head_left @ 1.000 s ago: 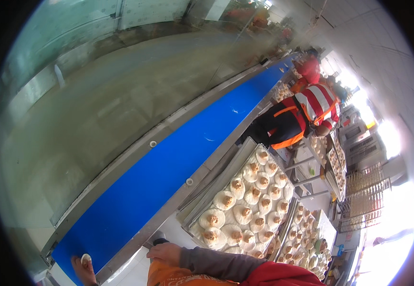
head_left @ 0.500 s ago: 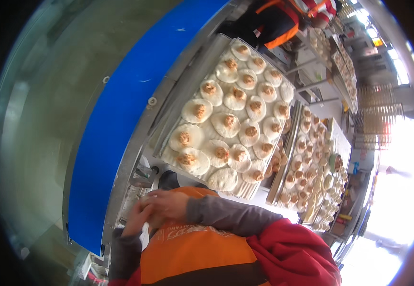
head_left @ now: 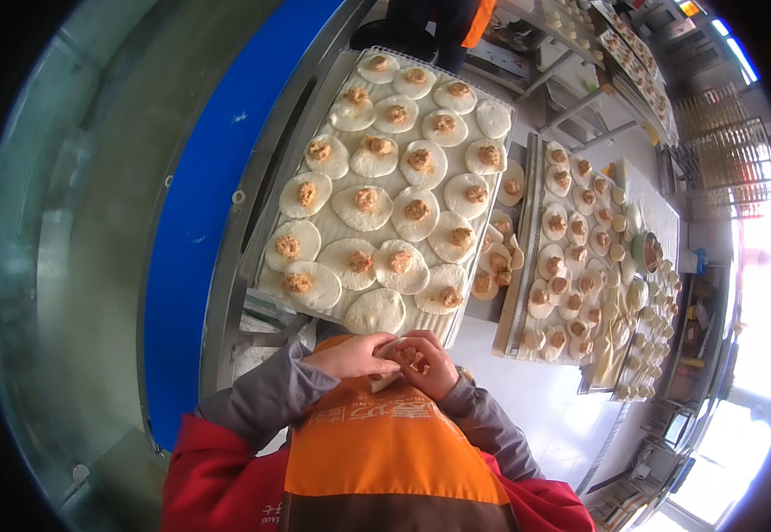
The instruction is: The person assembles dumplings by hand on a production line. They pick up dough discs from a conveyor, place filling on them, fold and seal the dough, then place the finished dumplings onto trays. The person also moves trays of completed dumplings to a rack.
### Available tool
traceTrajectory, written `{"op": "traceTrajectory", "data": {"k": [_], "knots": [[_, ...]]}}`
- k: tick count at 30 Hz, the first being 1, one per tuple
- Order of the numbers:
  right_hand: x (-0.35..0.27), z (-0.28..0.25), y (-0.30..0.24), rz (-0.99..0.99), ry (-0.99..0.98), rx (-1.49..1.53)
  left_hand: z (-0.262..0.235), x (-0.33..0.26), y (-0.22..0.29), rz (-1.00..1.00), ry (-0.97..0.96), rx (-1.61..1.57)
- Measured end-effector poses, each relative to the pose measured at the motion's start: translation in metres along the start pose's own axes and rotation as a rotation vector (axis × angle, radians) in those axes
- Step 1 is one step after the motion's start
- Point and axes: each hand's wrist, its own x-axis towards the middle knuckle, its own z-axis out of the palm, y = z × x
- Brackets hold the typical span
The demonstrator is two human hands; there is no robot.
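Note:
In front of my orange apron, both hands are closed on a flat dough round with pinkish-brown filling showing in it. My left hand pinches its left edge, thumb and fingers together. Curled around the opposite side, my right hand has its fingers at the rim beside the filling. Just beyond my hands lies a large cloth-covered tray with rows of pale dough rounds, most topped with a lump of filling. The nearest dough round and one at the far right corner show no filling.
A blue belt in a metal frame runs along the left. To the right, another table holds filled rounds, small dough pieces and a bowl of filling. A person stands beyond the tray; a wire rack stands at far right.
My view has shifted, and my hands now sit more to the right, just below the tray. They were overlapped before; now they are side by side and the filled dough shows between them.

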Motion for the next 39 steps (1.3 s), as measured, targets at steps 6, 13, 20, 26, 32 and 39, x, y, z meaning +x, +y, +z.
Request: {"op": "traceTrajectory", "data": {"k": [6, 13, 20, 26, 32, 39], "knots": [[-0.013, -0.007, 0.018, 0.096, -0.027, 0.045, 0.015, 0.015, -0.006, 0.039, 0.052, 0.063], [-0.016, -0.004, 0.037, 0.035, -0.043, 0.049, 0.02, 0.007, -0.001, 0.182, 0.154, 0.284], [0.0, -0.011, 0.029, 0.005, 0.292, 0.03, 0.007, 0.015, 0.008, 0.221, 0.522, 0.257], [0.006, -0.018, 0.049, 0.003, 0.42, -0.603, -0.012, 0.023, 0.004, 0.524, 0.715, 1.161], [0.005, -0.019, 0.054, -0.066, 0.409, -0.57, -0.017, 0.019, -0.008, 0.524, 0.723, 1.257], [0.001, -0.021, 0.046, 0.025, 0.372, -0.484, -0.035, 0.026, -0.012, 0.282, 0.716, 0.802]]}}
